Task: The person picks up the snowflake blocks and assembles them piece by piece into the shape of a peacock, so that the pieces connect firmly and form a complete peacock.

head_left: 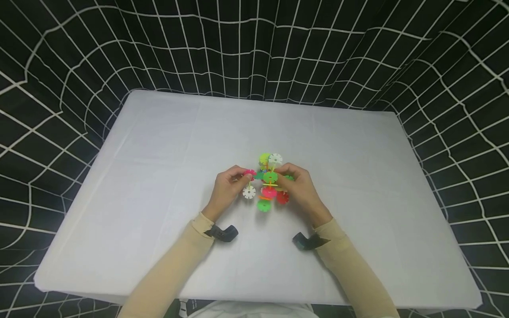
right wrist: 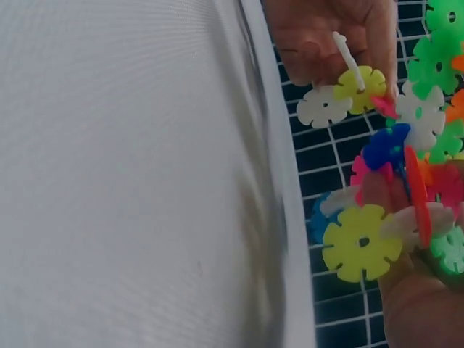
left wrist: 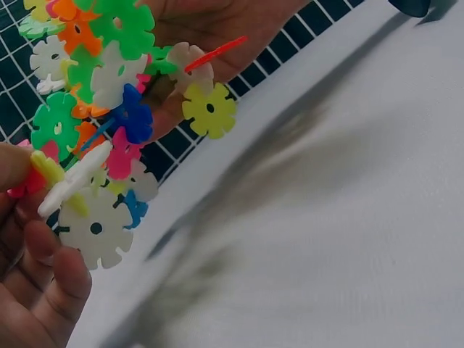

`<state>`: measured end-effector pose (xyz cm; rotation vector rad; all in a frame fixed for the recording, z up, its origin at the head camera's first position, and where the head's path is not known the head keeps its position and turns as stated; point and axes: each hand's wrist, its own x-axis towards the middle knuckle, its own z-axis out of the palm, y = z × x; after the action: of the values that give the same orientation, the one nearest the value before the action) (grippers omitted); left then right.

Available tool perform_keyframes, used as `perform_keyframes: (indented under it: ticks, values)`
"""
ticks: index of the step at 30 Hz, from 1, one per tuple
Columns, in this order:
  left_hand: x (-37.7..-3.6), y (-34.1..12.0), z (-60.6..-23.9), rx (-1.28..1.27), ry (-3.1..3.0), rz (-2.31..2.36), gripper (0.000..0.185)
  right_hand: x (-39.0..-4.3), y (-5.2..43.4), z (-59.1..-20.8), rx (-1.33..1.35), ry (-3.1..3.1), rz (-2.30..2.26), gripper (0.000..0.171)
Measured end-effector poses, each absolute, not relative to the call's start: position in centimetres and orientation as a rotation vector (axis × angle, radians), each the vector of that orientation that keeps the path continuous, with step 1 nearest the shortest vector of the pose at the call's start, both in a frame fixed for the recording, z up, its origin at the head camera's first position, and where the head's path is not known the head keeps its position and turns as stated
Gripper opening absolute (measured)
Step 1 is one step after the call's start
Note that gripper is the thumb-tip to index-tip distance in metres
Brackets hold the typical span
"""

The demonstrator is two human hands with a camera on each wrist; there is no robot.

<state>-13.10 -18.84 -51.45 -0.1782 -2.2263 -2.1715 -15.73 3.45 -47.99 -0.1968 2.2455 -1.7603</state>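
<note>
A cluster of interlocking plastic snowflake discs (head_left: 269,192) in green, pink, orange, white, yellow and blue is held above the table between both hands. At its left side, my left hand (head_left: 224,192) pinches a pink disc (head_left: 249,172) between thumb and fingers. A white disc (head_left: 249,192) hangs just below that grip. My right hand (head_left: 301,187) grips the cluster from the right, its fingertips partly hidden behind the discs. In the right wrist view, a yellow disc (right wrist: 362,243) and a red disc (right wrist: 417,196) stick out near the right palm.
The table (head_left: 159,145) is covered with a white cloth. Dark curtains (head_left: 246,48) with a white grid surround its back and sides. Each wrist wears a black strap with a camera (head_left: 226,233). The person's clothing shows at the front edge.
</note>
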Motion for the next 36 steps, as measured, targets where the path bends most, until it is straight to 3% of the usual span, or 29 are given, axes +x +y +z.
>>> perform_keyframes:
  ticks: [12, 24, 29, 36]
  values:
    - [-13.1, -18.4, -51.3, -0.153, -2.263, -2.173, 0.017, -15.4, 3.6, -48.3, -0.209, 2.341, -1.733, 0.019]
    - [-13.5, -19.6, -51.9, 0.104, -1.986, -2.362, 0.023, -16.3, 4.9, -48.7, -0.053, 2.370, -1.912, 0.020]
    - [-13.5, -19.8, -52.2, 0.094, -1.990, -2.379, 0.021, -16.6, 5.2, -48.8, -0.039, 2.392, -1.961, 0.028]
    - [-13.5, -19.9, -52.0, 0.116, -1.980, -2.405, 0.020, -16.9, 5.4, -49.3, -0.138, 2.358, -1.885, 0.053]
